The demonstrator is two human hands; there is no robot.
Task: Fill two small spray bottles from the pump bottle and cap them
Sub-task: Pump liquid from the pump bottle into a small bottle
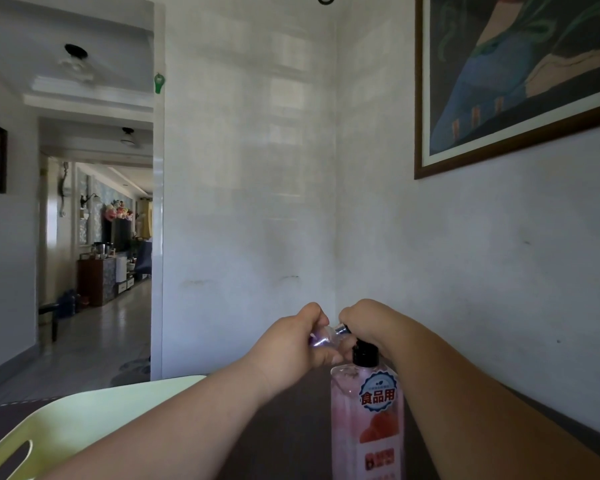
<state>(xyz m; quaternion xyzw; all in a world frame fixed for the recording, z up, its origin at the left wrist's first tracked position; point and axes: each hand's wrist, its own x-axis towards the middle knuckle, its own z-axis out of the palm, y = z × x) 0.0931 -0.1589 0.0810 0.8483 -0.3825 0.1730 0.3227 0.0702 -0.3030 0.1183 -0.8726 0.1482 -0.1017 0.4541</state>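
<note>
Pump bottle stands upright on the dark tabletop at the lower middle of the view, its bottom cut off by the frame edge. Its clear body holds pinkish liquid and carries a blue-and-white badge with red characters above a red label; the black collar at its neck shows, but the pump head is hidden behind the right hand. Just above and left of the collar, a small spray bottle lies tilted between both hands, clear with a faint purple tint and a silvery neck; most of it is covered. The left hand has its fingers closed around that small bottle's body. The right hand's fingers curl shut at the silvery neck, though exactly what they pinch cannot be made out. A pale green tray sits at the lower left, partly cut off. Behind, white walls meet in a corner, with a framed painting on the right.
</note>
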